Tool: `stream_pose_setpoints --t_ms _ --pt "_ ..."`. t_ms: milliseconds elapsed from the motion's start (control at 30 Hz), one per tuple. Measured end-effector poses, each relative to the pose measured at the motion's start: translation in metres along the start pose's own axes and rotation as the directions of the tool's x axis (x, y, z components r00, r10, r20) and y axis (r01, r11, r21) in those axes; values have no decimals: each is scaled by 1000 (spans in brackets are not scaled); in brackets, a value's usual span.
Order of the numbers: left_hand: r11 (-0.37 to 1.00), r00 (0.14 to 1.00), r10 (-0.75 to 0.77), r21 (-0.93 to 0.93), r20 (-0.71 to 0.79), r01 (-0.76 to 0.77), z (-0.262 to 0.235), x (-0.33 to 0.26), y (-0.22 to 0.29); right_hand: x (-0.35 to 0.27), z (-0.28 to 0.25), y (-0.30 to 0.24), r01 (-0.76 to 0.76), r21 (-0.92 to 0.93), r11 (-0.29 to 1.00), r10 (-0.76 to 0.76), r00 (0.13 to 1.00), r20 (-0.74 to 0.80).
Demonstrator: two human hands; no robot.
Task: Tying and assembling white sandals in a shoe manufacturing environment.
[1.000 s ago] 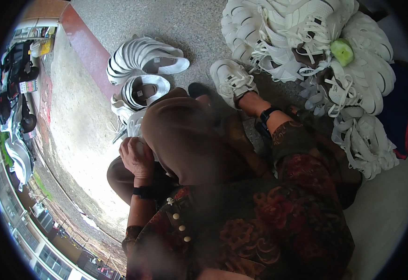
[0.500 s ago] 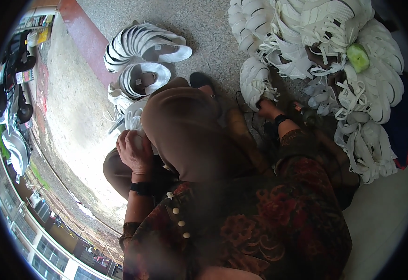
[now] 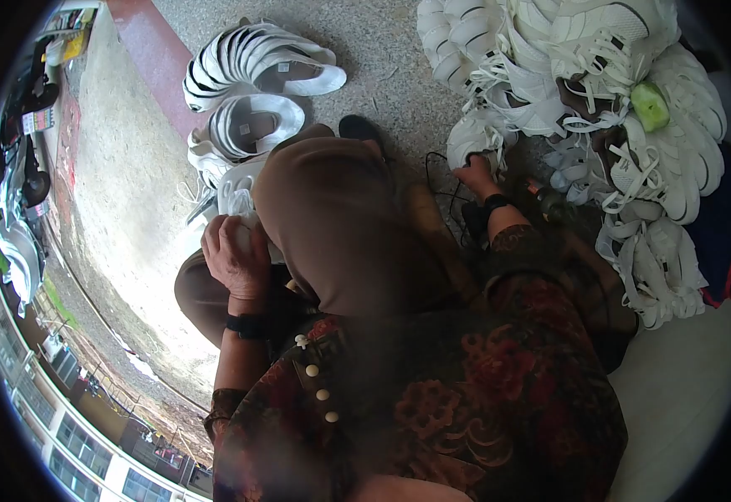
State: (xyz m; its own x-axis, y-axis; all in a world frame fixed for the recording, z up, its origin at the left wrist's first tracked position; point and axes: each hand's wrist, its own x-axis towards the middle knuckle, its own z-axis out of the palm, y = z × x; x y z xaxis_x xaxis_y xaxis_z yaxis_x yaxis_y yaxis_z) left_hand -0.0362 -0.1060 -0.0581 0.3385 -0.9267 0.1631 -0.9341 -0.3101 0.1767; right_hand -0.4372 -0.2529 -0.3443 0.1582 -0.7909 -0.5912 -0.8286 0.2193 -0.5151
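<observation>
My right hand [image 3: 478, 176] is closed on the edge of a white shoe upper [image 3: 475, 136], held just in front of the heap of white laced shoe uppers [image 3: 549, 63] at the far right. My left hand [image 3: 238, 258] rests beside my left knee, fingers curled over something whitish that they mostly hide. A clear, crinkled plastic piece [image 3: 236, 201] shows just beyond those fingers. Past it stand white shoe uppers nested in a row [image 3: 248, 63], with a shorter nested group [image 3: 252, 125] nearer to me.
A pale green piece of fruit or vegetable [image 3: 651, 107] lies on the heap. More laced uppers [image 3: 654, 259] sit at the right, next to a dark blue cloth [image 3: 721, 226]. A dark cable [image 3: 434, 167] and a bottle [image 3: 549, 203] are near my right arm. Parked vehicles [image 3: 26, 151] stand far left.
My right hand and the shoe upper have shifted away from me, and the upper has turned and come closer to the heap. My left hand keeps its curled hold; the view has shifted slightly.
</observation>
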Motion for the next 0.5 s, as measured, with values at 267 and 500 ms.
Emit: stream_pose_setpoints --t_ms 267,500 --pt "1000 1000 9 -19 -4 -9 -1 2 -6 -25 -3 -33 122 -10 993 -122 989 -87" --pt "999 1000 -26 -30 1 26 -2 3 -7 -78 -27 -70 218 -289 932 -284 936 -210"
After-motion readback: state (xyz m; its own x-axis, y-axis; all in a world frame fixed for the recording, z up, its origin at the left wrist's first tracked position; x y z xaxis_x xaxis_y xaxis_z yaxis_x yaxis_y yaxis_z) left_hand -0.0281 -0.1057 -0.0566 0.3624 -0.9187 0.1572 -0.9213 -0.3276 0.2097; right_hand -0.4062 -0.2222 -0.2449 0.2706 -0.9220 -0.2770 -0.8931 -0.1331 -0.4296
